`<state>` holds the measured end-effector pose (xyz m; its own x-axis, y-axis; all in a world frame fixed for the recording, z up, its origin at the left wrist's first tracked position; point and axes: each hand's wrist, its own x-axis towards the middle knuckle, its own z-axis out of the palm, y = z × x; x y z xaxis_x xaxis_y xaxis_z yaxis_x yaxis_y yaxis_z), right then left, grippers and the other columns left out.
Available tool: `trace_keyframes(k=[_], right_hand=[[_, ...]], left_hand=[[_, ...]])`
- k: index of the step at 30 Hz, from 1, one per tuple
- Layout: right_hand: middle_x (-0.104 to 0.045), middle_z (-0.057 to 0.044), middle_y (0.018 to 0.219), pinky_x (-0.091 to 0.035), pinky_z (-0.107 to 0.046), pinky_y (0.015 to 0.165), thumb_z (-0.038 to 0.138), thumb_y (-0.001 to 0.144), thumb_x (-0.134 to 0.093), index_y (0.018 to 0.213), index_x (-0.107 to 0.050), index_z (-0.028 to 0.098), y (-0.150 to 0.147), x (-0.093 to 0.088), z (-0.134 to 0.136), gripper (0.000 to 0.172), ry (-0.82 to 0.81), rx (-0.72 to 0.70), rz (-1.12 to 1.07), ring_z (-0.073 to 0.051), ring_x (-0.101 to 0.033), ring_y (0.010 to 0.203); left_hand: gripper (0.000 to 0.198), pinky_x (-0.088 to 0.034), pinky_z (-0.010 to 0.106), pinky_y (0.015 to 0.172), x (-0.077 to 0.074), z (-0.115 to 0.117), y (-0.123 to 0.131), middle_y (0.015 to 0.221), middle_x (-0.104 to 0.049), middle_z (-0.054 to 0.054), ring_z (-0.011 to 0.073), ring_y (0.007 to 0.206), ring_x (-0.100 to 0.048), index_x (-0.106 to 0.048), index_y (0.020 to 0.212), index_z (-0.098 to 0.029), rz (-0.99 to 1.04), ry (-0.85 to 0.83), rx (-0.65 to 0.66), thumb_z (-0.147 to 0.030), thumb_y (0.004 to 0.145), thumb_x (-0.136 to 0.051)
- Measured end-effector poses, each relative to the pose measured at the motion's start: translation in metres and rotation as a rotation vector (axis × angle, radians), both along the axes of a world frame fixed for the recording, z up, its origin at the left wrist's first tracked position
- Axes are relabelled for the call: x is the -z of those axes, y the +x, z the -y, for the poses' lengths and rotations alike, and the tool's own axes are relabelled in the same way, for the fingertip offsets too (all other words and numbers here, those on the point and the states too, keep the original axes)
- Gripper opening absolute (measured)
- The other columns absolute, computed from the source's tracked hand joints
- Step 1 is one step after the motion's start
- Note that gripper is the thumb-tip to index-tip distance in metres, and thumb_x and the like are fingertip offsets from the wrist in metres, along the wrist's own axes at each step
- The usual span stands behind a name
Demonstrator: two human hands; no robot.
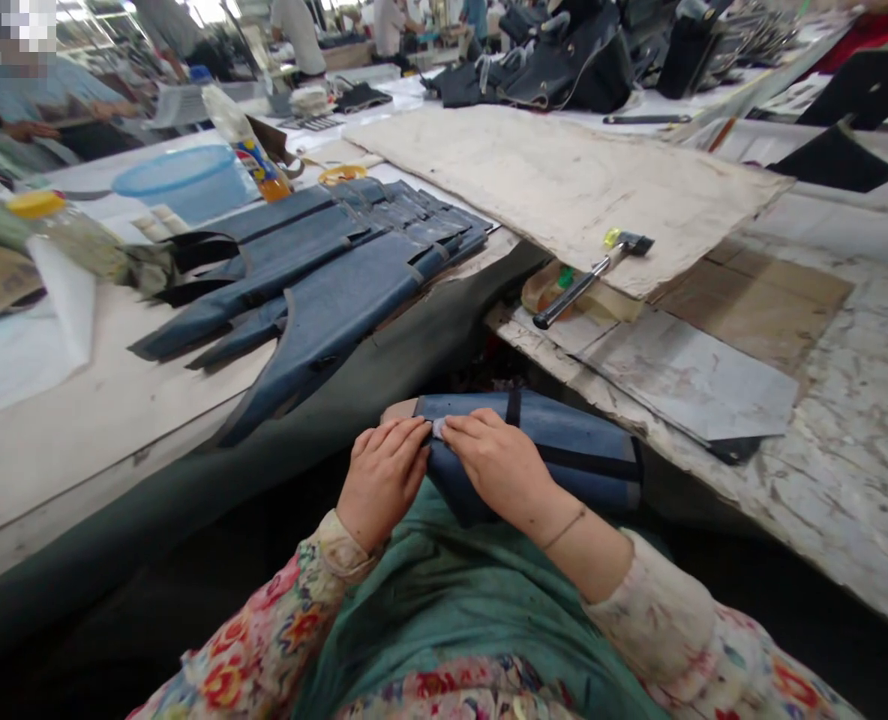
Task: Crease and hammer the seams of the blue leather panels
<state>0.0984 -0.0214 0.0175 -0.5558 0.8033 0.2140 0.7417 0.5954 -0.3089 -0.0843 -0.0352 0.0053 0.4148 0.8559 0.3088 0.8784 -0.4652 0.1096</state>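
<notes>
A blue leather-like piece with black straps and grey edging lies across my lap, over a green apron. My left hand is closed on its near left end, fingers bent over the edge. Close beside it, my right hand is closed on the same end, its fingertips pinching down. A small whitish-grey bit shows between the two sets of fingertips; whether it is part of the piece I cannot tell. The thumbs are mostly hidden.
Several similar blue pieces lie stacked on the left table. A hammer rests across a shallow container on the right table, near a large pale board. Behind are a blue basin, black goods and other people.
</notes>
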Motion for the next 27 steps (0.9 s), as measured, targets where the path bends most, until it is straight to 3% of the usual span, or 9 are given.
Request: trace_keyframes(k=[7,12,18,27], right_hand=[[-0.060,-0.008,0.116,-0.048,-0.032,0.086,0.012,0.088,-0.042,0.112,-0.059,0.014,-0.025,-0.004,-0.012,0.029,0.015,-0.040,0.023,-0.020,-0.048,0.102],[-0.060,-0.009,0.116,-0.049,-0.032,0.084,0.011,0.087,-0.044,0.115,-0.057,0.013,-0.025,-0.005,-0.009,0.032,0.043,-0.039,0.051,-0.020,-0.049,0.101],[-0.059,-0.009,0.119,-0.049,-0.033,0.085,0.011,0.086,-0.045,0.117,-0.057,0.012,0.003,-0.007,0.007,0.033,0.084,-0.028,0.090,-0.021,-0.050,0.100],[-0.063,-0.008,0.112,-0.051,-0.035,0.082,0.007,0.082,-0.049,0.114,-0.061,0.015,0.068,-0.019,0.032,0.034,0.127,0.038,0.177,-0.021,-0.053,0.096]], left_hand=[[0.036,-0.038,0.042,0.093,0.009,-0.002,-0.018,0.119,-0.060,0.009,0.0250,0.111,-0.050,-0.055,0.119,-0.019,0.061,-0.029,-0.097,-0.035,0.089,-0.044],[0.039,-0.037,0.041,0.096,0.014,0.002,-0.014,0.123,-0.056,0.009,0.0243,0.113,-0.049,-0.052,0.123,-0.019,0.102,-0.030,-0.112,-0.036,0.089,-0.044],[0.037,-0.035,0.039,0.098,0.012,0.002,0.003,0.126,-0.054,0.006,0.0225,0.115,-0.046,-0.051,0.125,-0.024,0.107,-0.035,-0.073,-0.029,0.090,-0.043],[0.034,-0.035,0.043,0.096,0.008,0.001,0.007,0.124,-0.055,0.006,0.0250,0.114,-0.045,-0.056,0.121,-0.025,0.079,-0.027,-0.076,-0.030,0.090,-0.043]])
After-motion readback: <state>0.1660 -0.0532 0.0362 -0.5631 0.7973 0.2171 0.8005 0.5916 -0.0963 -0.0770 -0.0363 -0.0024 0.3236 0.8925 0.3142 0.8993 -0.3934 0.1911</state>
